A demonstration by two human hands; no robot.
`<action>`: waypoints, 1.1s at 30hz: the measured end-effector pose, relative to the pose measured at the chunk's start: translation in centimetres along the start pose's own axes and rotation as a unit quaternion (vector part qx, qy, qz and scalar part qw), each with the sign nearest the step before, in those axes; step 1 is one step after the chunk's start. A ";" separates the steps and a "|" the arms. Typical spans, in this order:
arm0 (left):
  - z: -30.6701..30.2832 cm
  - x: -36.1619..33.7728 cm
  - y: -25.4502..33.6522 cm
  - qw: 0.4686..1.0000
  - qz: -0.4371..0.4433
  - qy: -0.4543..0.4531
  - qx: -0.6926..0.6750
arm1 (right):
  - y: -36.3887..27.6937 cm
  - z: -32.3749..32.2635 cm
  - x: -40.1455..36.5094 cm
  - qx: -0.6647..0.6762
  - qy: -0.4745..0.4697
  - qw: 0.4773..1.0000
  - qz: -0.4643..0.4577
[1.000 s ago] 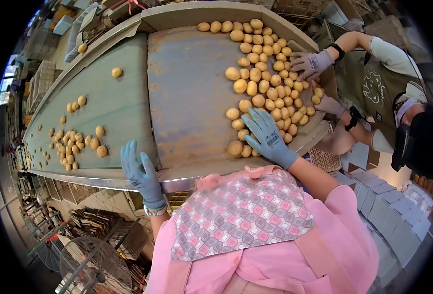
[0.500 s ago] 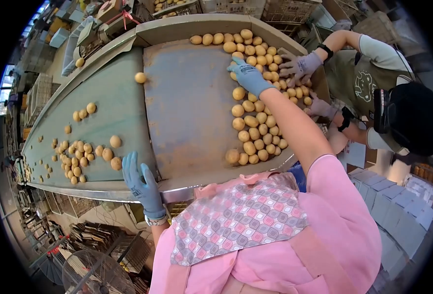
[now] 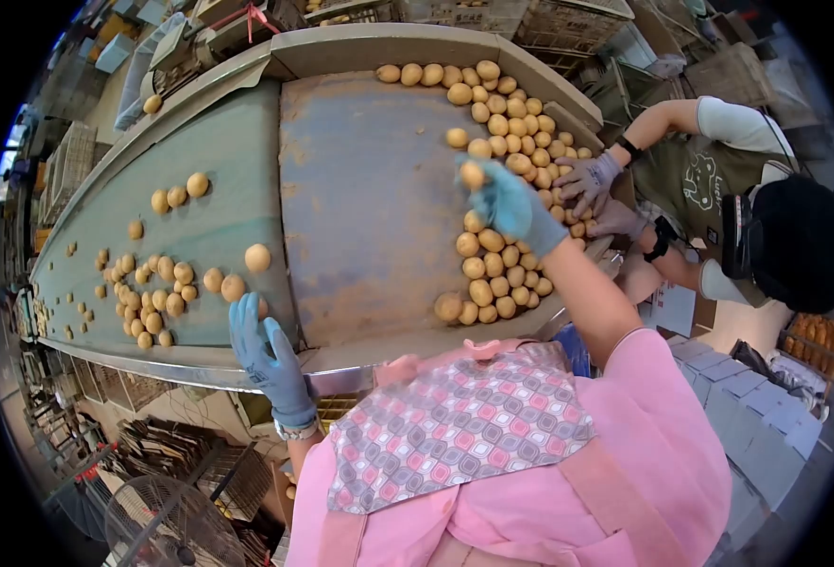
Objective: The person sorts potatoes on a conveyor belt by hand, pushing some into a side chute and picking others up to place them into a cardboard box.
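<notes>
My right hand (image 3: pixel 516 203), in a blue glove, is turned with its fingers curled around a round yellow-tan fruit (image 3: pixel 472 176), at the left edge of a dense group of similar fruits (image 3: pixel 497 265). My left hand (image 3: pixel 271 364), also gloved in blue, is open at the near rim of the green belt (image 3: pixel 219 227). Its fingers are extended beside a fruit (image 3: pixel 233 287), and another is partly hidden behind the fingertips. A grey-blue flat surface (image 3: pixel 370 208) lies between my hands.
A co-worker's gloved hands (image 3: pixel 587 184) touch fruits at the far right. More fruits (image 3: pixel 143 302) lie scattered along the belt. A raised metal edge (image 3: pixel 389 40) borders the table. White boxes (image 3: pixel 738 397) stand at right; a fan (image 3: pixel 171 524) is at lower left.
My right hand has turned over and moved down and right, and now has a fruit in its fingers. Fruits on the belt have shifted right, toward the grey-blue surface. My left hand stays nearly still.
</notes>
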State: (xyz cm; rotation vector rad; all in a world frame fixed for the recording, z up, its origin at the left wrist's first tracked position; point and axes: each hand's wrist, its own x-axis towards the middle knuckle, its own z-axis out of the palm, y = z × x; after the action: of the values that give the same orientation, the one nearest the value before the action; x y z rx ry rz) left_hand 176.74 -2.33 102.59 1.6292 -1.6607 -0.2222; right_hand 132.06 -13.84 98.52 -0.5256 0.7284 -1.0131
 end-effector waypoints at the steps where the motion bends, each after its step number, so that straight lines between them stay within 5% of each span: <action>1: 0.0 0.2 0.0 1.000 0.001 -0.001 0.001 | 1.4 1.8 -1.0 0.096 -0.008 0.991 0.090; 4: -1.0 0.4 -0.6 1.000 0.008 -0.010 0.012 | 4.4 1.0 -0.7 0.060 -0.032 0.961 0.269; 6: -1.5 0.7 -1.0 0.999 0.024 -0.021 0.020 | 0.6 2.6 2.3 0.064 0.019 0.991 0.119; 8: -1.5 0.7 -1.6 0.999 0.027 -0.030 0.015 | -6.2 4.4 4.6 -0.048 0.034 0.983 -0.173; 9: -1.9 0.9 -2.0 0.999 0.027 -0.030 0.016 | -7.9 4.9 5.1 -0.336 0.090 0.921 -0.173; 10: -2.4 0.9 -2.3 0.999 0.024 -0.029 0.016 | -9.5 5.0 5.1 -0.593 0.138 0.777 -0.161; 12: -2.5 1.2 -2.1 1.000 0.019 -0.020 0.006 | -8.4 2.5 4.7 -0.877 0.128 0.449 -0.116; 13: -2.5 1.4 -2.1 1.000 0.024 -0.015 0.011 | -5.3 -0.2 4.8 -0.937 0.077 0.327 -0.091; 16: -3.1 1.5 -2.0 0.999 0.029 -0.013 0.033 | -0.4 0.8 3.6 -0.814 0.260 0.514 -0.081; 19: -3.5 1.6 -2.7 1.000 0.015 -0.010 -0.001 | -0.8 0.2 4.8 -0.832 0.232 0.502 -0.027; 20: -3.7 1.7 -2.8 1.000 0.023 -0.007 -0.004 | -1.9 0.0 4.9 -0.860 0.180 0.477 -0.023; 22: -4.0 2.1 -2.4 1.000 0.028 -0.009 -0.002 | -6.7 -2.6 8.5 -0.971 -0.040 0.227 -0.062; 23: -4.3 2.1 -2.1 1.000 0.026 -0.013 -0.001 | -11.0 0.2 10.2 -0.923 0.098 0.367 -0.059; 25: -4.7 2.2 -2.1 1.000 0.021 -0.016 0.001 | -17.2 4.8 9.3 -0.668 0.191 0.694 -0.189; 26: -5.0 2.3 -1.8 1.000 0.017 -0.016 -0.004 | -19.2 5.0 10.3 -0.719 0.206 0.651 -0.131; 28: -5.5 2.4 -1.6 1.000 0.015 -0.010 -0.004 | -14.3 4.9 10.9 -0.887 0.079 0.447 -0.091; 30: -5.7 2.8 -1.5 1.000 0.022 -0.013 0.011 | -8.9 6.8 8.0 -0.822 0.010 0.568 -0.030; 31: -6.1 2.7 -1.6 0.999 0.024 -0.017 0.020 | -4.0 2.0 9.4 -0.861 -0.241 0.352 -0.276; 32: -6.7 2.7 -1.7 0.999 0.024 -0.021 0.019 | -1.8 9.2 5.4 -0.865 -0.010 0.502 -0.021; 33: -7.2 2.5 -1.6 0.999 0.020 -0.025 0.016 | 0.3 9.7 5.7 -0.869 -0.024 0.494 -0.020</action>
State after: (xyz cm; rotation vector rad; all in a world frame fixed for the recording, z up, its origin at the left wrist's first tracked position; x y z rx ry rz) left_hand 182.77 -2.07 107.44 1.6250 -1.7405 -0.2181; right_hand 141.47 -18.20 102.94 -2.3134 1.5614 0.1471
